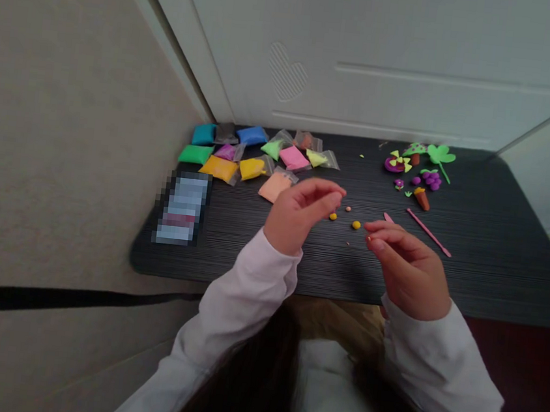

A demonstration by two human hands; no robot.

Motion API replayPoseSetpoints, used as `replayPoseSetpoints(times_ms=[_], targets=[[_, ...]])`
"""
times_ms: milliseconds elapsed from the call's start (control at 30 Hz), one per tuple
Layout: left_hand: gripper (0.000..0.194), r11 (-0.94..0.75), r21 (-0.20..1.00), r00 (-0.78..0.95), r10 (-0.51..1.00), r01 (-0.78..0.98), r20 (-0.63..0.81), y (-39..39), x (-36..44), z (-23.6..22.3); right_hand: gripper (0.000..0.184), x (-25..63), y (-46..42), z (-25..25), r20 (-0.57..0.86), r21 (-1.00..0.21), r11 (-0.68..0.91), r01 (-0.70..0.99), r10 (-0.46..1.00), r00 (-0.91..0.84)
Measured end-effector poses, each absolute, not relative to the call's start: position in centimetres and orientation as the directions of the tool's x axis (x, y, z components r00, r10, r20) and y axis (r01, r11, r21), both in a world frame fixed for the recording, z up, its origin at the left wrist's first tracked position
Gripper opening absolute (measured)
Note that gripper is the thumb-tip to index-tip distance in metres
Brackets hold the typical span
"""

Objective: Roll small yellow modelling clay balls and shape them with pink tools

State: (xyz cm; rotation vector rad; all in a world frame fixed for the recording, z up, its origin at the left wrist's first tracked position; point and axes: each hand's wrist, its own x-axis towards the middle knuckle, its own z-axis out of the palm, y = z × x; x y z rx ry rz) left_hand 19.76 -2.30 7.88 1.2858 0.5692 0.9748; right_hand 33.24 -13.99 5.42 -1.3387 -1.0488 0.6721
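Note:
My left hand (298, 215) is raised over the table with thumb and index finger pinched; whatever sits between the tips is too small to make out. To its right, my right hand (411, 266) pinches a tiny orange piece of clay (368, 239) at the fingertips. Below and between the hands lie a yellow clay ball (356, 225), another yellow ball (333, 217) and a little peach ball (348, 208). A pink modelling tool (388, 218) is partly hidden behind my right hand. One long pink stick tool (428, 232) lies farther right.
Several bags of coloured clay, including a peach one (275, 185) and a yellow one (252, 169), cover the back left of the dark table (505, 256). A blurred phone (181, 209) lies left. Back right are a green clay leaf (440, 154), purple grapes (432, 179) and a brown cone (422, 198).

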Motion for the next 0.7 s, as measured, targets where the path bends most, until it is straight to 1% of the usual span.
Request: replayPoseSetpoints(times_ms=[100,167,233,267,367,433,567,700], targets=[[0.008,0.065,0.966,0.538,0.839,-0.251,0.083,-4.4,19.5,7.2,0.003,32.3,-14.1,6.3,0.162,-0.986,0.160,0.040,0.888,0.430],[0.007,0.118,0.961,0.544,0.838,-0.250,0.039,-5.7,18.8,7.3,0.007,31.6,-14.2,6.9,0.146,-0.985,0.173,-0.027,0.899,0.414],[0.007,0.176,0.949,0.560,0.828,-0.260,0.000,-6.7,18.0,7.7,0.010,30.9,-14.4,7.6,0.164,-0.979,0.199,-0.048,0.903,0.397],[0.007,0.221,0.939,0.577,0.816,-0.263,-0.030,-7.0,17.7,7.8,0.011,30.6,-14.5,7.9,0.182,-0.977,0.211,-0.032,0.901,0.394],[0.009,0.341,0.899,0.621,0.777,-0.275,-0.104,-7.6,17.1,8.1,0.014,30.0,-14.8,8.9,0.243,-0.970,0.209,0.128,0.888,0.391],[0.010,0.390,0.878,0.642,0.755,-0.277,-0.133,-7.7,16.9,8.1,0.015,29.9,-15.1,9.3,0.283,-0.948,0.196,0.251,0.879,0.383],[0.010,0.405,0.868,0.648,0.749,-0.286,-0.136,-7.7,16.9,8.0,0.019,29.7,-15.3,9.6,0.361,-0.886,0.197,0.420,0.861,0.358],[0.012,0.399,0.877,0.647,0.749,-0.268,-0.143,-7.7,16.9,7.9,0.024,29.5,-15.2,9.4,0.435,-0.815,0.211,0.540,0.837,0.330]])
